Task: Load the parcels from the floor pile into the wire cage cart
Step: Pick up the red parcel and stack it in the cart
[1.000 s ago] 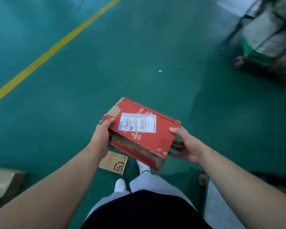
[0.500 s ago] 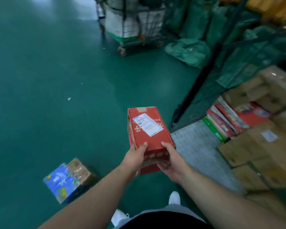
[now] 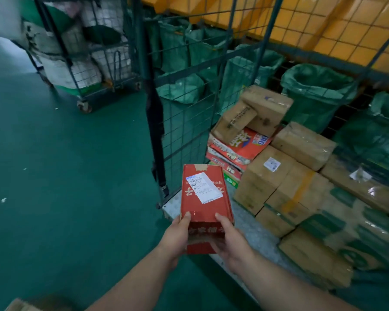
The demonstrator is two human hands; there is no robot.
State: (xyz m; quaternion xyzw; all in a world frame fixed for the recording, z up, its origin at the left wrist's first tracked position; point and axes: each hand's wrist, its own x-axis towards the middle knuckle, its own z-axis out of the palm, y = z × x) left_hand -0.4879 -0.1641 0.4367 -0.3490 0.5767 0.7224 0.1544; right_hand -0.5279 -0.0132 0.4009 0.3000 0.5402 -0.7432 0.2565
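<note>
Holding a red rectangular cardboard parcel (image 3: 203, 194) with a white printed shipping label in both hands, over the near left corner of the dark green wire cage cart (image 3: 143, 52); not yet set down inside. Gripping its near end from the left with the left hand (image 3: 175, 239), thumb lying on the top face, fingers hidden under the box. Gripping the same end from the right with the right hand (image 3: 230, 241), thumb on top, fingers curling beneath. Pointing the parcel's long side away from the body, label facing up.

Sitting on the cart's patterned grey metal floor plate (image 3: 249, 225):
- brown taped cardboard boxes (image 3: 267, 176), stacked and touching one another, filling the middle and right;
- two more brown cartons (image 3: 263, 108), lying tilted at the back left, on top of flat red printed cartons (image 3: 240, 147);
- a pale woven sack with green printing (image 3: 357, 232), lying at the near right against the boxes.

Hanging down the cart's left corner post: a black strap (image 3: 155, 122).

Standing behind the cage mesh: open-mouthed green woven bags (image 3: 317, 93); contents not showing. Standing farther left on the green floor (image 3: 65, 176): a second wheeled wire cart (image 3: 84, 106), packed with white and grey woven sacks (image 3: 70, 72).
</note>
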